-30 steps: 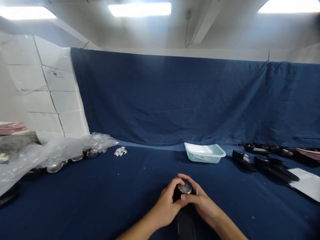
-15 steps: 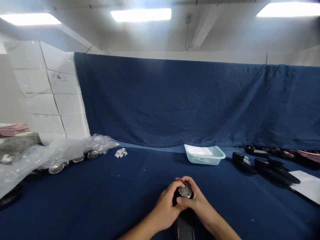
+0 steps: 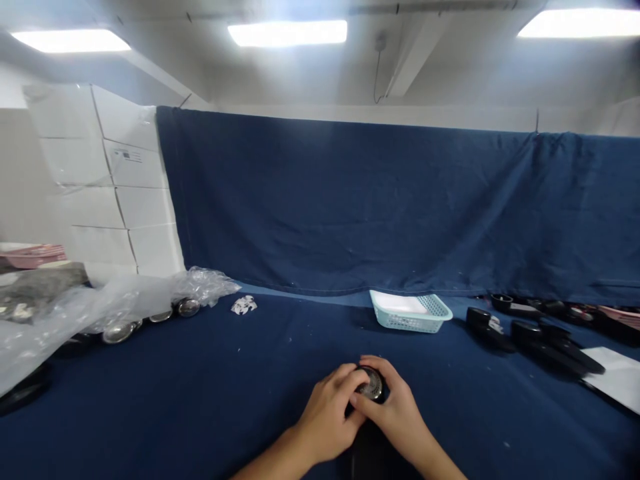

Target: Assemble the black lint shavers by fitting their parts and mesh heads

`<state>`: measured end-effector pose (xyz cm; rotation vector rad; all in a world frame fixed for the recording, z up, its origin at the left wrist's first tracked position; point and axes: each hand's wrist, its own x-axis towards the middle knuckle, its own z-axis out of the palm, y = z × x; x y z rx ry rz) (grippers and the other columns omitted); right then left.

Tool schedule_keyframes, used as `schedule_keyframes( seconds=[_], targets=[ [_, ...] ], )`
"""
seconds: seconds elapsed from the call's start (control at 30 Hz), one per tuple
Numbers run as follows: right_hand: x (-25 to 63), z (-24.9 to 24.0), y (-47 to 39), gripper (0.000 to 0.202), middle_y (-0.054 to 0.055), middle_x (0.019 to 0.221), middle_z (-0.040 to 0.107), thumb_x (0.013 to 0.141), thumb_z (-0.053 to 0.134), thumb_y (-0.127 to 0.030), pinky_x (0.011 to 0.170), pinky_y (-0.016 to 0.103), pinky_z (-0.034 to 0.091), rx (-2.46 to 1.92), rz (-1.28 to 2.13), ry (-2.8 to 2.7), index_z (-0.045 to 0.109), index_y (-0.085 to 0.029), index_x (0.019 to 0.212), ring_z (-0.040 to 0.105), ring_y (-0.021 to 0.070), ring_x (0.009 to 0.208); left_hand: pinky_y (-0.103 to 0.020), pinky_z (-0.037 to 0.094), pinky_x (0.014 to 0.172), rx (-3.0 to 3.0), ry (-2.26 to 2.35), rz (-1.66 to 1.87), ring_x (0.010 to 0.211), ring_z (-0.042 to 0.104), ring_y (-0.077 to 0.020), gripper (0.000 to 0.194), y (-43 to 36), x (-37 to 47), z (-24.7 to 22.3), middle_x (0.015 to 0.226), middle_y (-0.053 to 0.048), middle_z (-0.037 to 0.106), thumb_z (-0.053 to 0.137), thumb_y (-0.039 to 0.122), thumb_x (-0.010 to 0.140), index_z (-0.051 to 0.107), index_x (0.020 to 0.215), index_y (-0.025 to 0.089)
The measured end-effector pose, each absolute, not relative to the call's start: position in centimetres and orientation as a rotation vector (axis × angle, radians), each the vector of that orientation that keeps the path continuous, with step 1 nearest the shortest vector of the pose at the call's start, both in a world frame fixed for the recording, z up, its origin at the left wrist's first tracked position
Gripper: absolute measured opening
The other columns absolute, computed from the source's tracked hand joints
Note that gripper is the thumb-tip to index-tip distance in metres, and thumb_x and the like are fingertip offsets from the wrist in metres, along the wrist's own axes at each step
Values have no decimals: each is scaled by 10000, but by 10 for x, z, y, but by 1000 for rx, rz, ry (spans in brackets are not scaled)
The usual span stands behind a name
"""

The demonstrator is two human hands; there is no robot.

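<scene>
A black fabric shaver with a round, perforated silver head is held in both hands low in the middle of the view. My left hand is closed round the head's left side, its fingertips on the metal disc. From the right, my right hand wraps the head, thumb across the near edge and fingers over the far rim. The handle runs down toward the bottom edge and is dark and partly hidden by the wrists.
A light-blue basket holds something white. Several black devices lie at right beside a white sheet. Clear plastic wrap covers round metal heads at left. Crumpled white scraps lie on the blue cloth.
My fingers have shifted slightly on the shaver's head, and my left fingers now cover more of the disc. The handle shows less. The whole view has shifted a little.
</scene>
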<state>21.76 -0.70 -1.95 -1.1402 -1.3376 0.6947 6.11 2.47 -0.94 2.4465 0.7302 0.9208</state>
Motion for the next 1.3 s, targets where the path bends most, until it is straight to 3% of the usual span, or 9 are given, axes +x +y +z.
schedule_keyframes(
  seconds=[0.13,0.4,0.53,0.7,0.9,1.17,1.3],
  targets=[
    [219,-23,-3,541,47,986,676,630,798,-347,903,418,447,-1057,994,-1263,607,-250,1128,617,273,928,-332,443,926,2436,751,922,1024,567,-218,238,24,63,-9,1140,-58,581,508,219,874,511,1109,257],
    [225,-19,0,579,47,1026,669,613,807,-406,922,400,401,-937,1331,-1150,606,-241,1131,567,270,1019,-329,439,925,2304,815,948,1037,578,-213,339,24,62,-10,1156,-35,597,591,237,857,472,1172,272],
    [221,-20,-1,508,44,1005,663,648,787,-414,919,404,405,-960,1229,-1219,600,-239,1087,575,269,995,-336,429,956,2310,838,932,1086,570,-219,404,25,60,-13,1214,-46,586,586,230,857,425,1225,271],
    [218,-25,-3,472,51,1048,652,695,756,-378,917,396,420,-1012,1052,-1286,549,-240,1096,587,258,988,-339,436,952,2403,790,919,1084,578,-217,326,26,60,-18,1220,-65,578,490,210,902,402,1214,251],
    [216,-24,-1,490,61,1018,658,669,754,-370,867,387,461,-1074,929,-1327,541,-205,1079,609,254,957,-344,440,954,2412,821,917,1104,573,-210,367,26,62,-22,1233,-71,576,470,165,893,371,1237,245],
    [213,-22,-3,426,57,998,657,698,719,-299,869,366,454,-1143,829,-1353,536,-194,1068,608,229,937,-340,466,917,2328,828,870,1075,604,-213,368,26,62,-20,1222,-65,610,464,170,902,367,1246,255],
    [209,-24,-3,406,32,942,656,706,721,-343,883,365,436,-1103,853,-1269,560,-204,1052,604,221,905,-335,489,889,2246,836,911,1053,619,-215,389,26,63,-20,1209,-64,619,483,198,904,351,1265,257]
  ],
)
